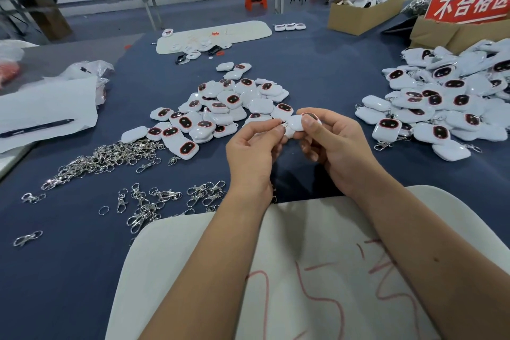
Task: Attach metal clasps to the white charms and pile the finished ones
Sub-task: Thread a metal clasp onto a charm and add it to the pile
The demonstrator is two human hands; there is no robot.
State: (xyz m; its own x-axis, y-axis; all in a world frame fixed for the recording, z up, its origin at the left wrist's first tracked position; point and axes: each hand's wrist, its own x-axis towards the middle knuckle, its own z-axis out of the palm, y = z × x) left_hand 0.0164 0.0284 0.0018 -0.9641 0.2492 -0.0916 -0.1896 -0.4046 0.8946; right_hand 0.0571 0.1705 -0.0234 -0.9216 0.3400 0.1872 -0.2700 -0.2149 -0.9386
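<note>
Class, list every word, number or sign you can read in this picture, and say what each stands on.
"不合格区": white characters on the red sign, cut off by the right edge.
Red scribbles on the white mat: not legible.
Red marks on the far white mat: too small to read.

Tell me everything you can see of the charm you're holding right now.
The charm is a small, white, rounded piece that looks like glossy plastic. The right hand grips it above the blue table, thumb across its top, so its face is mostly hidden; a red-rimmed dark edge shows. At its left end a small metal ring meets it, pinched by the left hand. Whether the ring is threaded on yet cannot be told.
</note>
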